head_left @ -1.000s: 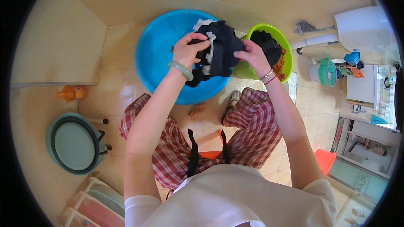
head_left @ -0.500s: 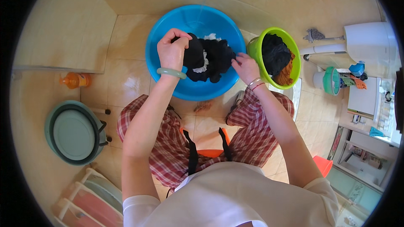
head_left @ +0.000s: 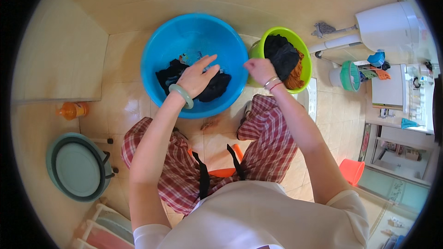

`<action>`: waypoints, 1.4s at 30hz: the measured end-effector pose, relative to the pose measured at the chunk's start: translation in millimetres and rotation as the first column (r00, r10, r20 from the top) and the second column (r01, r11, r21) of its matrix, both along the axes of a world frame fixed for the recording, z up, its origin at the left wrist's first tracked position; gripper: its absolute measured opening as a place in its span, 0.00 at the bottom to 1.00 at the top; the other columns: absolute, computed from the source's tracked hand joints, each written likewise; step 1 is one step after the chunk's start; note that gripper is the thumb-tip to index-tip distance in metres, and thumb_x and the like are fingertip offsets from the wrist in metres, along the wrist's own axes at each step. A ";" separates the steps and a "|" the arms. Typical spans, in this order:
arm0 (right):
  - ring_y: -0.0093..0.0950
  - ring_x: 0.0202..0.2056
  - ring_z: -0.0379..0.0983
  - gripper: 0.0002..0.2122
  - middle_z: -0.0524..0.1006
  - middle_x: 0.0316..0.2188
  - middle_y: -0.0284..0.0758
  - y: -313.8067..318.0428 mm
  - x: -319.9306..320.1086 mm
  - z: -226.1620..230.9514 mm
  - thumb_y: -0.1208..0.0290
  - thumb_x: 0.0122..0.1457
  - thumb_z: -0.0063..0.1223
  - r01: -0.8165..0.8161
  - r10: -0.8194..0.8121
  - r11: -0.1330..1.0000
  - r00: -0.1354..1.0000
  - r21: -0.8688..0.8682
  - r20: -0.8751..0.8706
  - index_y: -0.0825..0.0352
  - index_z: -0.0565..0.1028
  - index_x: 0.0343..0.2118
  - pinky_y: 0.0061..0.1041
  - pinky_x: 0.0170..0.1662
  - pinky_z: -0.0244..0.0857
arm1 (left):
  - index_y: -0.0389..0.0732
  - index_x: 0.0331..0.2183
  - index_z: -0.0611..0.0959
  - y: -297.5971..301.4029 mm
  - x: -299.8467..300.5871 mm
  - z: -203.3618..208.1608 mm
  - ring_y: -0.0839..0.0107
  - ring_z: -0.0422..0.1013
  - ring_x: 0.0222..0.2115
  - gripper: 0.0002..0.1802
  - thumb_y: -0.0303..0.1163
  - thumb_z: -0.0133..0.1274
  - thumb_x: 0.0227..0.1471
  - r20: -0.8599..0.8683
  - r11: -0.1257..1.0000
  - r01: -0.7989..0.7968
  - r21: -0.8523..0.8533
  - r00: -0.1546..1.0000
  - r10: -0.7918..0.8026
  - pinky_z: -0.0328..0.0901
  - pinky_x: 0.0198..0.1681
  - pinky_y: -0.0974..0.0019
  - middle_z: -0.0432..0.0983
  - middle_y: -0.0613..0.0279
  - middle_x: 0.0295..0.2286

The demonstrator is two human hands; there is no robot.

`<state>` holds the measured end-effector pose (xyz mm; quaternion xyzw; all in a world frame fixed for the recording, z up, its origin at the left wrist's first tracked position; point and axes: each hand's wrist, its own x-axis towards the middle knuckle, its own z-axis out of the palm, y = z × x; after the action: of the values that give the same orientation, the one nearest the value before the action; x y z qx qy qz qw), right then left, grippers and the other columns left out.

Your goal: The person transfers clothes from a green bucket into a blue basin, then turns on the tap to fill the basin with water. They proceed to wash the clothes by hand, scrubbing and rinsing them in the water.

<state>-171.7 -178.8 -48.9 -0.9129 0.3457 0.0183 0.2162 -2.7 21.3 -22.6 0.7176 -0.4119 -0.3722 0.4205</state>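
Observation:
My left hand is over the blue basin, fingers spread, with nothing visibly held. Dark clothing lies crumpled in the bottom of the basin, partly hidden under that hand. Beside the basin's right rim, my right hand has its fingers curled in, in front of the near-left side of the lime-green bucket. No cloth shows in it. The bucket holds a black garment and a rust-brown one.
An orange bottle stands by the left wall, with a grey-green collapsible basin nearer me. Rightward are a white bin with a green liner, a white toilet tank and a red bucket. My plaid-trousered knees flank the near floor.
My left hand has let go of the black cloth and opened. The dark cloth now lies lower in the basin. My right hand has come off the cloth toward the bucket. The view has shifted.

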 end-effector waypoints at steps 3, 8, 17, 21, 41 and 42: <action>0.41 0.34 0.73 0.11 0.76 0.29 0.42 -63.4 -35.2 6.5 0.61 0.51 0.48 0.306 -0.304 0.952 0.951 -0.019 0.055 0.61 0.79 0.28 0.35 0.39 0.68 | 0.42 0.54 0.67 -25.3 -17.8 19.2 0.61 0.57 0.55 0.26 0.41 0.47 0.54 -0.421 0.988 0.003 -0.155 0.905 -0.069 0.53 0.56 0.65 0.60 0.50 0.53; 0.42 0.46 0.69 0.37 0.72 0.44 0.50 -100.0 -73.0 1.8 0.49 0.42 0.60 0.366 -0.409 0.910 0.866 -0.192 -0.287 0.69 0.64 0.51 0.33 0.50 0.63 | 0.39 0.53 0.66 -45.2 -38.6 44.0 0.63 0.56 0.56 0.27 0.38 0.48 0.54 -0.616 0.991 -0.030 -0.130 0.786 -0.057 0.52 0.56 0.66 0.60 0.46 0.53; 0.44 0.46 0.68 0.29 0.69 0.47 0.50 -84.8 -59.6 -31.5 0.52 0.41 0.57 0.495 -0.537 0.841 0.813 -0.217 -0.227 0.59 0.70 0.48 0.35 0.47 0.64 | 0.46 0.52 0.68 -50.6 -36.2 29.1 0.67 0.61 0.51 0.26 0.44 0.47 0.54 -0.642 1.000 0.001 -0.012 0.766 -0.009 0.57 0.51 0.62 0.64 0.58 0.51; 0.42 0.36 0.73 0.16 0.77 0.32 0.46 -125.9 -100.8 -14.8 0.60 0.46 0.51 0.516 -0.506 0.813 0.855 -0.272 0.111 0.65 0.76 0.34 0.35 0.41 0.66 | 0.49 0.51 0.71 -52.2 -31.8 25.9 0.71 0.63 0.48 0.23 0.45 0.47 0.54 -0.669 1.000 -0.013 -0.003 0.743 0.007 0.59 0.49 0.62 0.68 0.63 0.47; 0.14 0.24 0.66 0.08 0.72 0.23 0.25 -2.2 2.7 132.7 0.74 0.53 0.43 0.039 -0.359 0.859 0.756 0.510 0.547 0.70 0.74 0.33 0.14 0.28 0.60 | 0.52 0.43 0.72 -31.0 -7.2 10.8 0.72 0.72 0.32 0.17 0.37 0.52 0.49 -0.886 0.891 -0.449 0.075 0.380 0.266 0.67 0.29 0.64 0.71 0.69 0.31; 0.13 0.24 0.65 0.08 0.72 0.23 0.24 -0.9 8.5 123.8 0.74 0.53 0.43 0.085 -0.483 0.788 0.699 0.609 0.527 0.70 0.74 0.33 0.13 0.28 0.60 | 0.55 0.47 0.68 -29.2 -4.6 2.9 0.76 0.69 0.25 0.20 0.33 0.49 0.52 -0.882 0.881 -0.456 0.125 0.355 0.309 0.64 0.29 0.66 0.73 0.72 0.34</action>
<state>-163.2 -179.7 75.0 -0.6906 0.3697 -0.2431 0.5721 -7.3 -8.0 -19.7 0.4622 0.0208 -0.5493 0.6958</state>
